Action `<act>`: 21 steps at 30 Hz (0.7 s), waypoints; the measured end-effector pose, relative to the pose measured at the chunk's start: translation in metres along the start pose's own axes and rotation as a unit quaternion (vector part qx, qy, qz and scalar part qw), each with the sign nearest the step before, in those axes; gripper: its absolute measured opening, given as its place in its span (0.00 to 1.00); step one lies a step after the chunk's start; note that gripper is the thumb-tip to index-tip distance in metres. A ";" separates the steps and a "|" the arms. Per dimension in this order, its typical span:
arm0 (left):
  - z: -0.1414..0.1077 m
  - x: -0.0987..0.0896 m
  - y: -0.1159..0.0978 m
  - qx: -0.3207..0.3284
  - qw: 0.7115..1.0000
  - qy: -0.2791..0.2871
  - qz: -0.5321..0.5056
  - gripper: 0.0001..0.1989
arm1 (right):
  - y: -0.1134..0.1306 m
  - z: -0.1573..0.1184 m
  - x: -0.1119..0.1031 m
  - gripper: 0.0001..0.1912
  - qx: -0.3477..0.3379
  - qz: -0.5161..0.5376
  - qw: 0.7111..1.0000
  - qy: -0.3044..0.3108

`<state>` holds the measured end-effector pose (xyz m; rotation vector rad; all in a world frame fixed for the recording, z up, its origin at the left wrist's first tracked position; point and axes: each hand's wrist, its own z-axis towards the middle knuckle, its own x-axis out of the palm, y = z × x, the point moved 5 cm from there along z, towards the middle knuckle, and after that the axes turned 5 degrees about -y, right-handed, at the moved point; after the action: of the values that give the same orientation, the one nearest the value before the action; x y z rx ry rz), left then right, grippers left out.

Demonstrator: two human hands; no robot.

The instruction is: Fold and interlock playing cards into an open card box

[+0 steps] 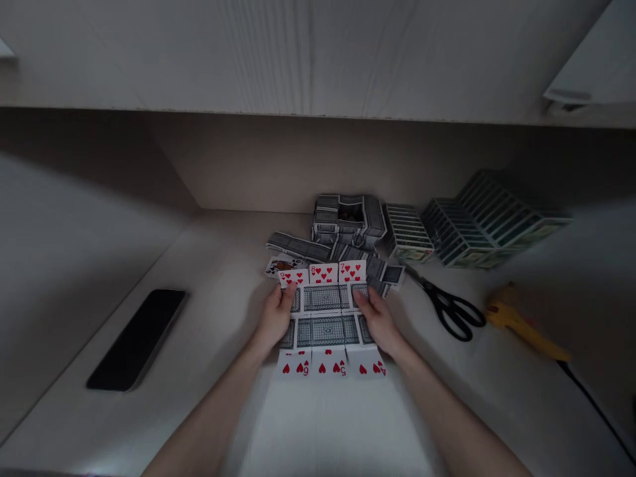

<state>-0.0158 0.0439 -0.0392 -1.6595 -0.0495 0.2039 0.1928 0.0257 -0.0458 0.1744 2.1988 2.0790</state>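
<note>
Between my two hands is a panel of joined playing cards [326,329], patterned backs facing up. Heart cards fold out along its far edge, showing nine, eight and seven, and along its near edge, showing six, five and four. My left hand [275,317] grips the left side, thumb on top. On the right side my right hand [381,322] grips it the same way. The fingers underneath are hidden. Just beyond the panel lie loose folded cards [298,246] and a face card [285,265], partly overlapped by it.
Behind stands a box-like structure of cards [325,215] with a square opening. Striped card structures [410,228] stand to its right. Black-handled scissors [450,308] and a yellow glue gun [527,331] with a cord lie right. A black phone [138,339] lies left. A shelf edge [318,99] hangs overhead.
</note>
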 end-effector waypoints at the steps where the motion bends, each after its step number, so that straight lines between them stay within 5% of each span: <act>1: -0.001 0.000 -0.001 0.008 1.000 -0.013 0.017 0.22 | 0.000 0.000 0.001 0.21 -0.013 -0.013 1.000 -0.006; 7: -0.003 -0.004 -0.005 0.043 0.994 -0.061 0.082 0.18 | -0.001 -0.002 0.004 0.19 -0.039 -0.045 0.998 -0.011; 21: -0.001 -0.001 -0.001 0.057 0.994 -0.071 0.062 0.17 | 0.005 -0.002 0.005 0.20 -0.027 -0.009 1.000 0.004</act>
<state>-0.0169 0.0427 -0.0380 -1.5339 -0.0414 0.4113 0.1878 0.0246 -0.0405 0.1416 2.1379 2.1319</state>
